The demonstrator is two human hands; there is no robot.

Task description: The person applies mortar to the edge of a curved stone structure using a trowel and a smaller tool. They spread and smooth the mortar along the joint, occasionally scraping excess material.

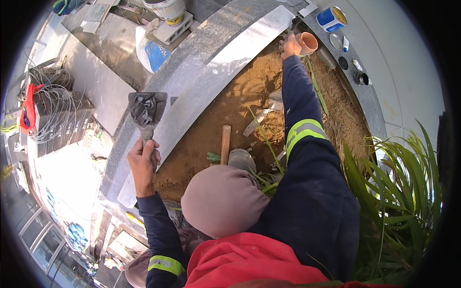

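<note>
The trowel [147, 111] is held closed in the left hand [143, 163], best kept level; the cup [308, 42] is gripped by the right hand [290, 46] and should be kept upright over the soil [240, 96].

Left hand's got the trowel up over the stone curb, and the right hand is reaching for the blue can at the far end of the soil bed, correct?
Not quite. The head view shows the right hand at the terracotta pot, not the blue can, which stands apart on the ledge. The left hand does hold the trowel over the stone curb.
</note>
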